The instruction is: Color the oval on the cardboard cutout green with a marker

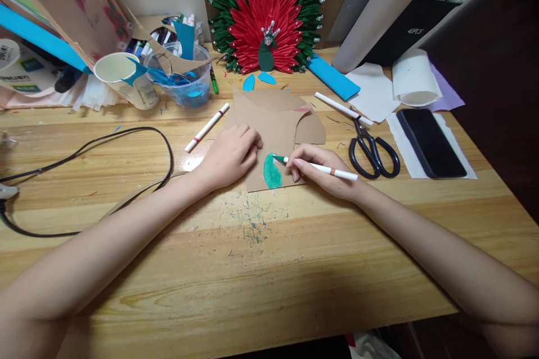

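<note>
- Right hand [314, 171]: fingers closed round a white marker [337, 171], green tip at the top of a green patch [273, 173].
- Left hand [236, 151]: curled, resting on the left side of the cardboard [275, 123] (can't tell if it grips anything); hands apart.
- Cardboard lies flat on the wooden table [269, 297], between both hands; green patch near its close edge.
- Black-handled scissors [370, 148] right of the right hand; phone [432, 143] beyond them on white paper [466, 165].
- Left: looped black cord [95, 147], then white pen [206, 128].
- Farther: paper cup [145, 95] beside clear tub [189, 92] of scraps.
- Back: red-and-green paper peacock [266, 19] (two blue scraps [266, 78] in front).
</note>
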Demonstrator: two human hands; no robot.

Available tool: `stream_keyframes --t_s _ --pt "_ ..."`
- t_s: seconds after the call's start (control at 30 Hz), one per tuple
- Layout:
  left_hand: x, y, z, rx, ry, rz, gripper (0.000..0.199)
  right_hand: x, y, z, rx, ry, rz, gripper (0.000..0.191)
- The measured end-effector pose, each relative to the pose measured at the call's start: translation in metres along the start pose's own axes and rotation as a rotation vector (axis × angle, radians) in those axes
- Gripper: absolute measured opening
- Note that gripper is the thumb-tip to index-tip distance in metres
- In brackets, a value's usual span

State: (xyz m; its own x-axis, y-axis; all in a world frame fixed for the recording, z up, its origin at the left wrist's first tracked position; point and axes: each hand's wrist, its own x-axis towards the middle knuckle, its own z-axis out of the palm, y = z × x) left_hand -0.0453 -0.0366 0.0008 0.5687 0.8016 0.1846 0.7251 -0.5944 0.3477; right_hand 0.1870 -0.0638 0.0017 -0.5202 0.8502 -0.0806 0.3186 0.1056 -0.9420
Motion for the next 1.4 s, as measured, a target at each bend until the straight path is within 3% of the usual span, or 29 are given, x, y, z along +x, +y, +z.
stream_keyframes --t_s 1.4 --pt "0.0010 -0.0008 0.0026 -0.002 0.007 -0.004 0.013 -0.0012 -0.0006 0.0018 0.015 0.038 0.034 0.019"
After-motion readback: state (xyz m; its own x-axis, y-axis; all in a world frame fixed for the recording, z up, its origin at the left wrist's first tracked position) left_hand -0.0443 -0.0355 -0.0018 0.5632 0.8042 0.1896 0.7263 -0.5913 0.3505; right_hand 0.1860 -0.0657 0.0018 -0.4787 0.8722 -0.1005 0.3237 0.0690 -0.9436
